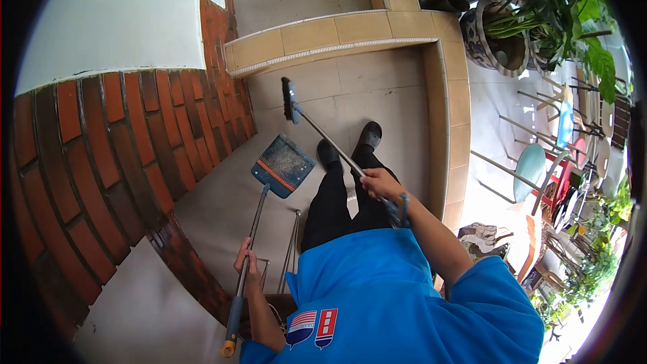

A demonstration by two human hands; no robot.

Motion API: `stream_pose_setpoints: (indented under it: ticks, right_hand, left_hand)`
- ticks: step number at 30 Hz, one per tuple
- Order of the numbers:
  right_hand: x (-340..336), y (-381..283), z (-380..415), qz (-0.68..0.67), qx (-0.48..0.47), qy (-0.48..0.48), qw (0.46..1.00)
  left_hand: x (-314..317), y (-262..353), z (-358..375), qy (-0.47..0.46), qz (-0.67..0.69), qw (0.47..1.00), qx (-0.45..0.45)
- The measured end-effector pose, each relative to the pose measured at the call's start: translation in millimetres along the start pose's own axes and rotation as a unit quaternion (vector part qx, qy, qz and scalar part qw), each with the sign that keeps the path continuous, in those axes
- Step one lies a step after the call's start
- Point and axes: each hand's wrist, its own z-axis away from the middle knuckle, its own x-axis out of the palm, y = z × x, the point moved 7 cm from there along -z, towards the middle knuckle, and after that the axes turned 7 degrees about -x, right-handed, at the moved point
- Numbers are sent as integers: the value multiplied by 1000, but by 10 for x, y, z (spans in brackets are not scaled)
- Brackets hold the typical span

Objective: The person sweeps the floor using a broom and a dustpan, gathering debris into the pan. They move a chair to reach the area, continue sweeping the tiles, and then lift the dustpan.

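My left hand is closed around the long handle of a dustpan. The grey-blue pan has an orange strip and holds a layer of fine pale debris; its handle ends in an orange tip at the lower left. My right hand grips the metal handle of a broom, with a bracelet on the wrist. The broom's dark bristle head is beyond the pan, apart from it, close to the tiled step. My dark shoes stand on the floor just right of the pan.
A tiled ledge runs across the front and down the right side. At left rises a brick wall. A thin metal stand is near my left leg. Beyond the right ledge are potted plants and stools.
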Motion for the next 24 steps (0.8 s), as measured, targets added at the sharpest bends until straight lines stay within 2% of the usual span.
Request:
stream_pose_setpoints:
  ticks: [3,4,5,7,8,9,12,14,16,18,20,22,24]
  right_hand:
    - [-260,98,-264,61,86,12,994]
    - [-538,285,-291,11,112,67,991]
    - [-841,498,-341,-65,109,52,991]
    - [-1332,279,22,55,95,113,988]
    - [-1487,299,124,51,62,121,989]
    - [-1587,252,247,106,79,136,982]
    - [-1394,-115,590,257,-38,143,955]
    - [-1099,-88,764,235,-16,114,965]
    - [-671,-80,824,155,9,51,987]
    - [-227,33,653,102,29,-29,994]
    - [202,259,267,121,34,-68,990]
    - [528,493,-217,197,25,-97,975]
    - [493,663,-617,240,17,-102,965]
  left_hand:
    - [-34,36,55,10,-14,1000,-17]
    - [-64,27,77,9,-19,1000,-19]
    - [-111,7,110,9,-23,999,-23]
    - [-179,-36,190,16,-20,999,-36]
    - [-218,-49,218,20,-15,999,-43]
    - [-261,-60,232,27,-10,998,-48]
    - [-385,-116,272,64,-8,998,-21]
    - [-498,-81,283,77,14,995,-56]
    - [-641,-103,318,79,23,994,-67]
    - [-749,-179,292,66,19,996,-51]
    - [-807,-162,299,66,25,996,-55]
    - [-834,-157,282,59,21,997,-50]
    - [-796,-190,276,49,12,998,-36]
